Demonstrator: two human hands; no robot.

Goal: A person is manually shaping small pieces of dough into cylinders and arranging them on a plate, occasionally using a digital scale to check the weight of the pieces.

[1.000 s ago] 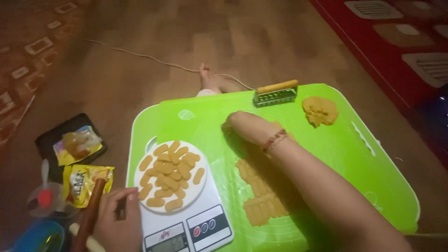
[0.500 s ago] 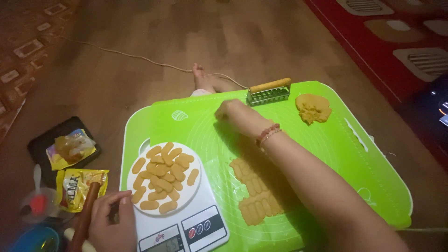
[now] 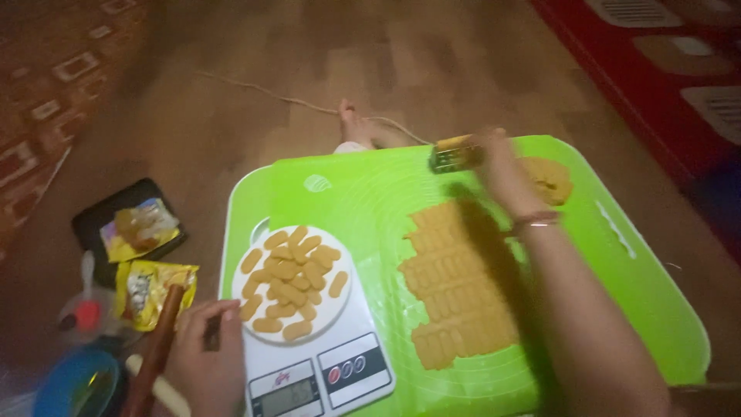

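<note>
Green silicone mat (image 3: 370, 193): right hand (image 3: 498, 158) at its far edge, fingers blurred, seemingly closing on the roller cutter (image 3: 455, 153), long axis crosswise. Left hand (image 3: 204, 351), off the mat's near-left corner, pinches a small dark object.

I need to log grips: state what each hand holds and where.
The right hand grips the ridged cutter at its right end. The left hand pinches a small dark object, too blurred to identify.

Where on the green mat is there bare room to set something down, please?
The green mat is bare between the plate of pieces and the scored dough sheet, and along its right edge. It is crowded near the right hand, roller cutter and dough lump.
</note>
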